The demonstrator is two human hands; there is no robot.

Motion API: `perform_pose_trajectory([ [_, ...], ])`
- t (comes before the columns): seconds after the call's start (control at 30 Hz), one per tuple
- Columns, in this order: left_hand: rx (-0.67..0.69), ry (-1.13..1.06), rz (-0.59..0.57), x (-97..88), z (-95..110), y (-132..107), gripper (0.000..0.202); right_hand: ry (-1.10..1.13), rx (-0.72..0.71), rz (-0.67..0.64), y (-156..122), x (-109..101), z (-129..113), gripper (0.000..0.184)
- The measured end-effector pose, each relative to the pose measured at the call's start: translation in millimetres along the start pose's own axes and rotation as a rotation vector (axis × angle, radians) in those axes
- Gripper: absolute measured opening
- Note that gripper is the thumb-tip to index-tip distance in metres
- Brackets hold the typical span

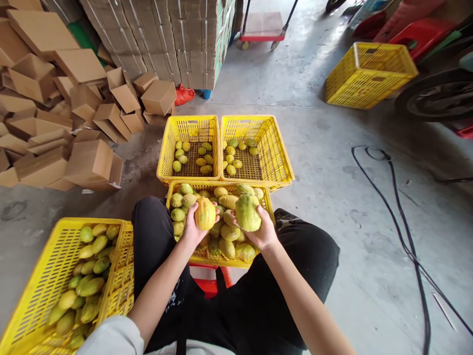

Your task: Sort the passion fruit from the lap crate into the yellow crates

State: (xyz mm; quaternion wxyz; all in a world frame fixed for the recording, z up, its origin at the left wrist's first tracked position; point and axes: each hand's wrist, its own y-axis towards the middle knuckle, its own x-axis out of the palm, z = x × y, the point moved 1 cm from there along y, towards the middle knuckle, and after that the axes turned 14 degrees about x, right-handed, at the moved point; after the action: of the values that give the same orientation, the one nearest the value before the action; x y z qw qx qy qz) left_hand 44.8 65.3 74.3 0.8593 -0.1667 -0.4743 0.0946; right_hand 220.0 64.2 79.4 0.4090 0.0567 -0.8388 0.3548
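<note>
The left hand (192, 229) is wrapped round a yellow fruit (205, 214), the right hand (264, 230) round a green fruit (248, 212), both above the near crate (221, 260). This looks like inspecting the pair; setting one down would call for a gentle, low release.

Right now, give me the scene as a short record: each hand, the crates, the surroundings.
left hand: holds a yellow-orange fruit
right hand: holds a green fruit
near crate: between the knees, fruit inside
far crates: two, side by side, some fruit in each
left-side crate: fruit inside
surroundings: cardboard boxes far left, black cable on the floor at right
</note>
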Motion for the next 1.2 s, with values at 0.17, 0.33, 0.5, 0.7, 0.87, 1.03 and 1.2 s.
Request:
perform_pose_trajectory([
  [0.17, -0.008, 0.005, 0.038, -3.1, -2, 4, 0.028, 0.002, 0.032, 0.021, 4, 3, 4, 0.031],
  [0.33, -0.018, -0.029, -0.017, -2.2, 0, 3, 0.031, -0.01, 0.059, 0.013, 4, 7, 3, 0.026],
  [0.5, -0.011, -0.078, -0.02, -1.6, 0, 0, 0.03, -0.012, 0.048, -0.041, 3, 5, 1, 0.029],
  [0.7, 0.076, -0.099, -0.103, 5.3, 5, -1, 0.033, 0.049, -0.009, -0.093, 2, 5, -3, 0.027],
  [0.87, 0.066, -0.081, 0.008, 2.3, 8, -2, 0.034, 0.073, 0.019, -0.054, 0, 8, -1, 0.035],
  [1.03, -0.037, 0.001, 0.064, -0.7, 1, 1, 0.031, 0.022, 0.109, 0.064, 5, 9, 5, 0.03],
  [1.2, -0.005, -0.057, 0.234, -10.3, -4, 8, 0.035, 0.108, 0.249, 0.277, 17, -14, 13, 0.017],
])
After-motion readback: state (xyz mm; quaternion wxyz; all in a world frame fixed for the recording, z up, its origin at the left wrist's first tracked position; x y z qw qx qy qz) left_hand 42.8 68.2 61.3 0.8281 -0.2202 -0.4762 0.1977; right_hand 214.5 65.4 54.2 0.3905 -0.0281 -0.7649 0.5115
